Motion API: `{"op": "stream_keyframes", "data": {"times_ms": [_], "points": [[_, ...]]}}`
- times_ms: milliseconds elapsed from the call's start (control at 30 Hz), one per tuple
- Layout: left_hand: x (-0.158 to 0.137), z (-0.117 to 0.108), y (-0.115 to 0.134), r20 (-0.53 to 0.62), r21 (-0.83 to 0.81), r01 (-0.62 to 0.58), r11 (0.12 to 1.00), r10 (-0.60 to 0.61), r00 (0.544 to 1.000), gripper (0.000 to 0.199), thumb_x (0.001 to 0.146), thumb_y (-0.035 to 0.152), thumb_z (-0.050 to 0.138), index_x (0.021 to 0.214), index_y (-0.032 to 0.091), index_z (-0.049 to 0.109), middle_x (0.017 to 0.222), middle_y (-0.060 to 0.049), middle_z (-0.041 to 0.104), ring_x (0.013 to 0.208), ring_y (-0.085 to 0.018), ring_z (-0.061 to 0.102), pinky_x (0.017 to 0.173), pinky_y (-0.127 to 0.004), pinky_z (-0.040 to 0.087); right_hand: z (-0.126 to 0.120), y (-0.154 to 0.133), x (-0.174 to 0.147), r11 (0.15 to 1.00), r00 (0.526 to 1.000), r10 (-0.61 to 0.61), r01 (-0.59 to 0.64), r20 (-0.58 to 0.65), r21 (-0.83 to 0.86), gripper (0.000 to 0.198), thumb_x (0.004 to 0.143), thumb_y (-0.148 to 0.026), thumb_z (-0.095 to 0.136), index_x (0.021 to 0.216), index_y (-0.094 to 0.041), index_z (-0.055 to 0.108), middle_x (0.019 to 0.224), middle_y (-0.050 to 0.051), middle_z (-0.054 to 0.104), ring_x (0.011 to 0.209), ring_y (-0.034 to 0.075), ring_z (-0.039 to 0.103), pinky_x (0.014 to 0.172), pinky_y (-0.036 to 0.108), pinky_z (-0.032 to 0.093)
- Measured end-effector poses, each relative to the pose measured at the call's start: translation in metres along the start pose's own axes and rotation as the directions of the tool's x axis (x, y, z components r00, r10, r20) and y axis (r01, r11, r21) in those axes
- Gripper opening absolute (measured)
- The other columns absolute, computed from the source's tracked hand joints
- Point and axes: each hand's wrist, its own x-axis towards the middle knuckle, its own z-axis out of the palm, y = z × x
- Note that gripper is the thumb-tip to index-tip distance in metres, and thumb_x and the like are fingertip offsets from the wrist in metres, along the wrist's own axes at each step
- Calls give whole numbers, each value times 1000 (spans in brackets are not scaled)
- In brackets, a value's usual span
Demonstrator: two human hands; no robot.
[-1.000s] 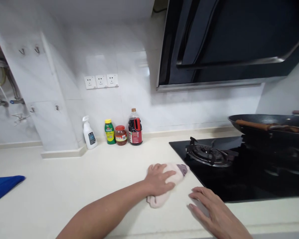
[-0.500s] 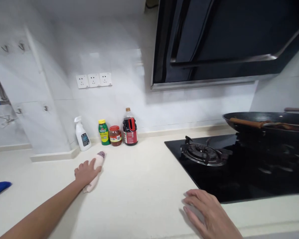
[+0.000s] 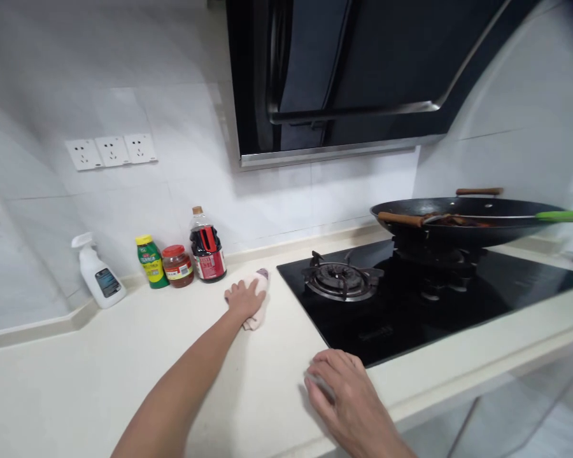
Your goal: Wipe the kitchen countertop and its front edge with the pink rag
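My left hand (image 3: 242,299) presses down on a folded pale pink cloth (image 3: 258,312) on the white countertop (image 3: 172,356), with its fingers over the cloth. Just behind it stands a large bottle of dark sauce (image 3: 209,251) with a red label. My right hand (image 3: 346,394) rests at the counter by the front left corner of the black gas stove (image 3: 363,327). Its fingers are loosely bent and the thumb is apart from them. I see nothing held in it.
Along the wall stand a white spray bottle (image 3: 102,277), a green bottle with yellow cap (image 3: 153,264) and a red-lidded jar (image 3: 177,267). A wok (image 3: 496,232) with food and a green-handled utensil (image 3: 566,216) sits on the stove. Above hangs a black range hood (image 3: 363,70).
My view has turned to the right. My left hand has slid the cloth rightward along the counter, from before the spray bottle to near the stove. My right hand's fingers are more bent.
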Motion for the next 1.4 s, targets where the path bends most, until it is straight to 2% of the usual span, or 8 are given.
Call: {"op": "stream_keyframes", "data": {"times_ms": [133,300,467,667,800,967,1167,1400], "points": [[-22,0,47,18,-27,-91,996,91,996,66,95,65,26,152,36,42,149,-11,47,133,-36,41,108,-54,30,2,4,-3,998,995,62,-60,-73,20,13,101,-26,49,99,-22,61,108,7,60,106,25,56,90,43,43],[-87,-6,72,23,-73,-205,976,207,978,69,95,65,26,152,30,43,146,-15,48,131,-36,41,108,-56,30,0,6,-8,997,956,47,-27,-291,71,18,103,-27,46,112,-24,62,121,8,58,120,26,52,102,48,38],[-169,-13,74,6,-152,-332,931,337,942,71,92,70,29,150,33,45,148,-13,45,133,-36,39,112,-58,26,3,15,-11,961,890,227,-140,-396,237,30,104,-41,43,108,-22,65,121,10,60,119,28,52,104,51,38],[-246,-23,66,23,-311,-491,814,523,852,65,90,67,38,148,40,46,150,-11,42,135,-37,36,115,-63,22,4,29,-10,841,700,514,-297,-496,453,49,100,-58,38,99,-18,66,117,14,61,113,28,56,103,48,41],[-275,-26,50,-26,-357,-597,718,631,775,61,90,66,44,146,42,49,150,-9,42,134,-35,37,115,-60,24,3,37,-9,801,722,571,-382,-392,461,56,97,-62,35,100,-17,68,115,14,62,114,29,55,105,49,40],[-267,-24,36,-26,-386,-599,701,641,767,64,88,70,46,146,45,48,148,-8,45,138,-33,37,116,-56,26,7,47,-8,796,747,582,-442,-322,413,63,96,-65,29,103,-16,69,117,15,63,118,31,53,109,51,36],[-210,-26,24,56,-300,-387,872,421,905,62,93,72,30,146,46,48,155,-3,44,142,-29,37,118,-50,26,14,48,-4,862,781,501,-415,-373,291,62,94,-68,34,97,-17,68,109,15,66,113,33,54,104,51,39],[-173,-28,-67,37,-203,-85,975,95,995,63,95,63,30,150,37,46,155,-9,45,142,-33,39,116,-53,27,18,46,-1,853,846,508,-520,-161,-41,51,90,-57,37,90,-21,73,112,15,66,106,36,56,91,52,44]]}}
